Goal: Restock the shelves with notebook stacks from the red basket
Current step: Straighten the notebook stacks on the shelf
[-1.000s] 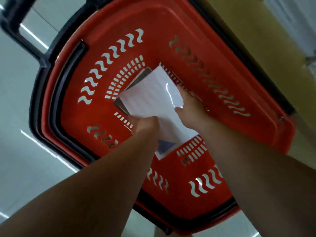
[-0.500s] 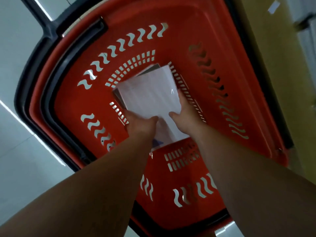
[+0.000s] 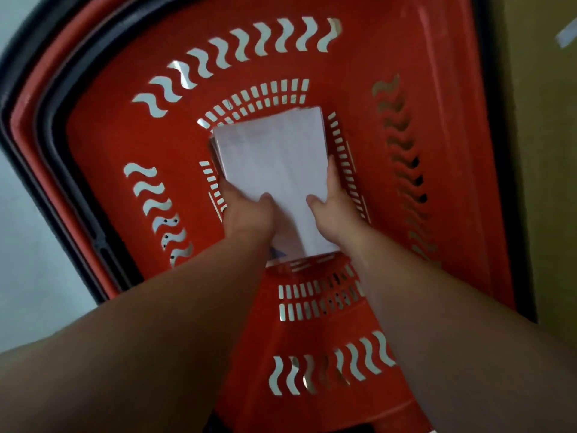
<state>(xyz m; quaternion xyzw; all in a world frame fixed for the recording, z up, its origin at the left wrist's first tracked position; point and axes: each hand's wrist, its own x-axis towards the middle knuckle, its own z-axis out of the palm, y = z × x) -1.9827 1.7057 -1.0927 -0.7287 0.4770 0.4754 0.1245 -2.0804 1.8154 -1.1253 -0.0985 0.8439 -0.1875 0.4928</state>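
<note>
The notebook stack (image 3: 274,164) lies low inside the red basket (image 3: 437,182), over its slotted bottom, with a pale, glossy cover on top. Your 2 hands hold its near half. Your left hand (image 3: 246,214) curls round the left edge with the thumb on the top cover. Your right hand (image 3: 334,210) takes the right edge, thumb on top and 1 finger stretched along the side (the other fingers are tucked out of sight underneath). You cannot tell whether the stack rests on the bottom or is lifted off it. A bluish corner shows under the near end between your wrists; the lower notebooks are otherwise hidden. The basket's black rim (image 3: 46,135) curves down the left, and its top and near ends are cut off. A pale floor (image 3: 31,245) lies to the left and a yellowish surface (image 3: 543,151) to the right, both blurred.
</note>
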